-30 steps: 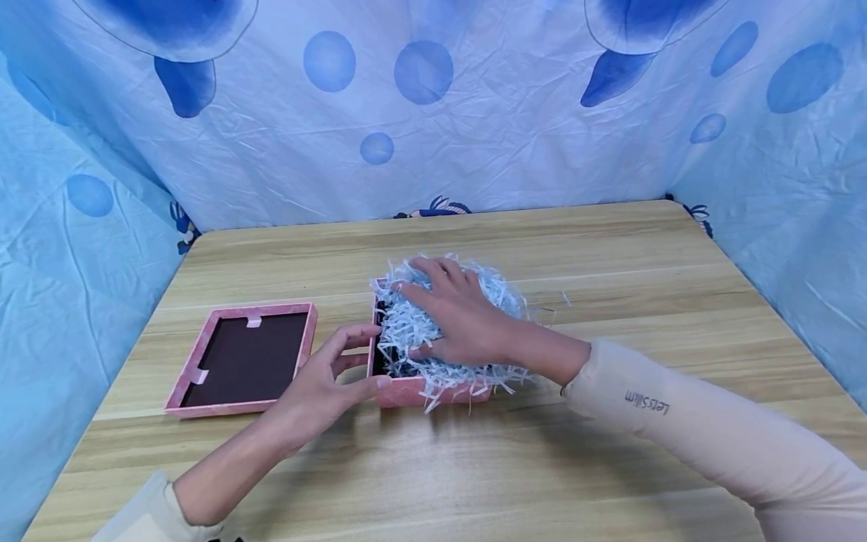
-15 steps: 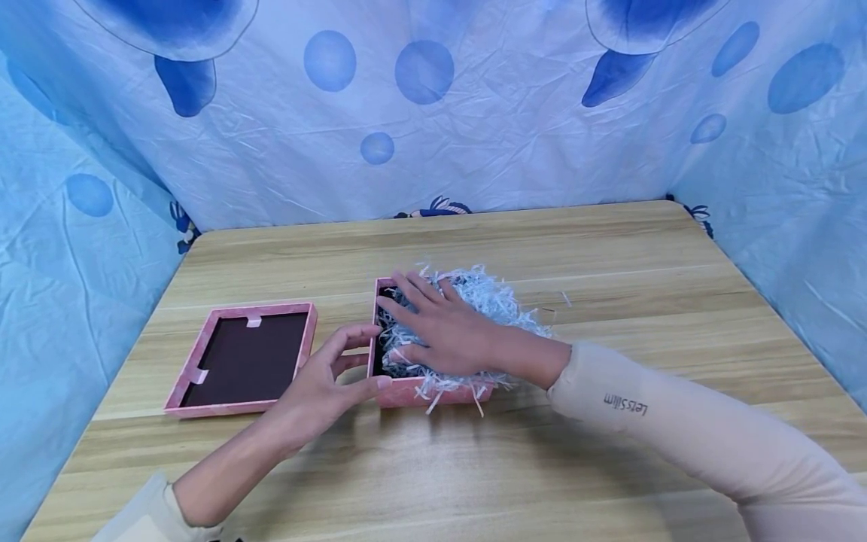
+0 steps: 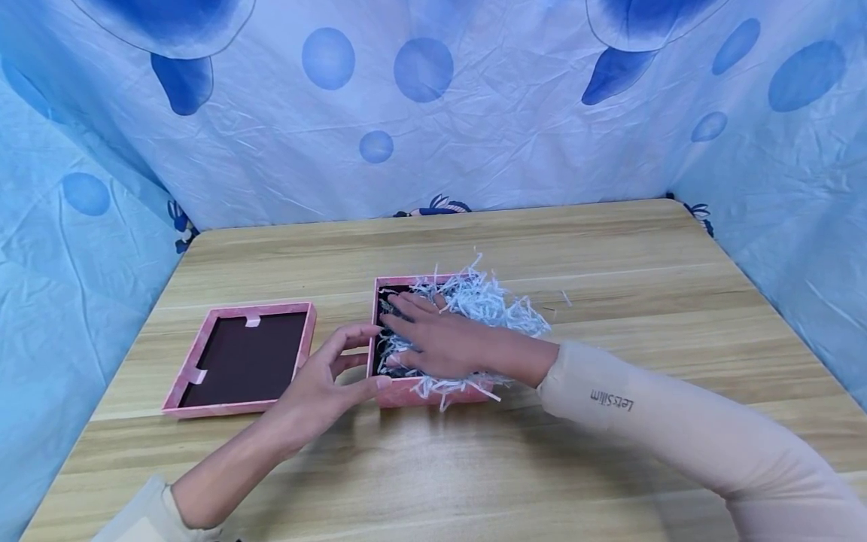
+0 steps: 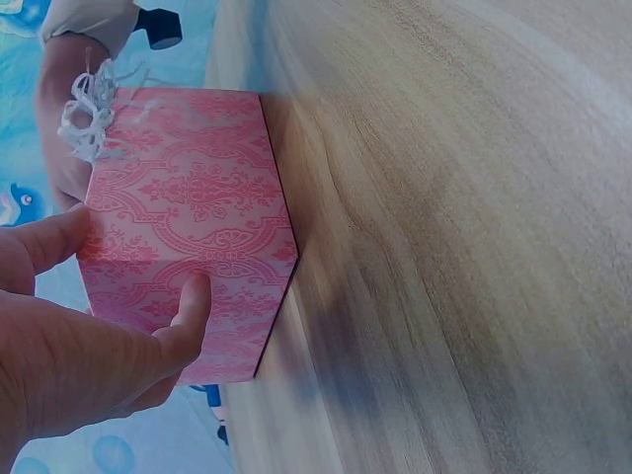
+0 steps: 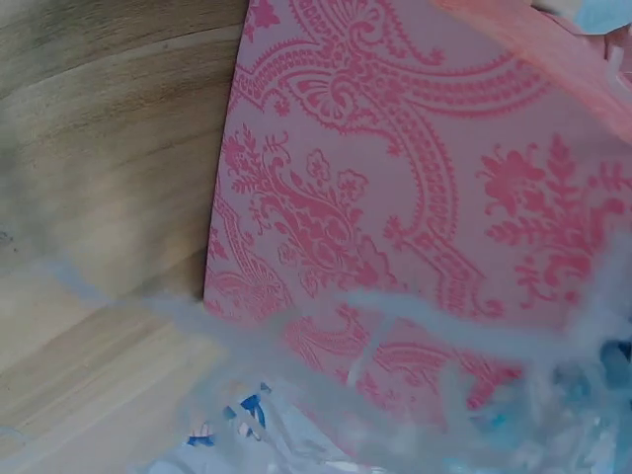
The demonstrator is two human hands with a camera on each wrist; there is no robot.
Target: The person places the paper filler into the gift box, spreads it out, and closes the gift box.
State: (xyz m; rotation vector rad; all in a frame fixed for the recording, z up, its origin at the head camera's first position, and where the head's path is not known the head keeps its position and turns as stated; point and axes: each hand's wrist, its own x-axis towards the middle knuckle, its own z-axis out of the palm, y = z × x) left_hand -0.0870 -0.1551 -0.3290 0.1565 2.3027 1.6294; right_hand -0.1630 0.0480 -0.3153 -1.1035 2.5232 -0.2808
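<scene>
In the head view a pink box stands mid-table with pale blue shredded paper in it, heaped above its right side. My right hand lies palm down on the paper, fingers spread towards the left wall. My left hand touches the box's left side, its thumb at the near left corner. From the left wrist, the patterned pink box shows my left hand with fingertips against its outside. The right wrist view is filled by the box's patterned wall and blurred paper strands; my right hand is hidden there.
A shallow pink lid with a dark inside lies to the left of the box, partly behind my left hand. A few loose paper strands lie right of the box on the wooden table. A blue curtain hangs behind.
My right hand has moved slightly nearer and flattened lower into the paper. The paper at the left has sunk, baring the back wall and left inside. My left hand keeps its place.
</scene>
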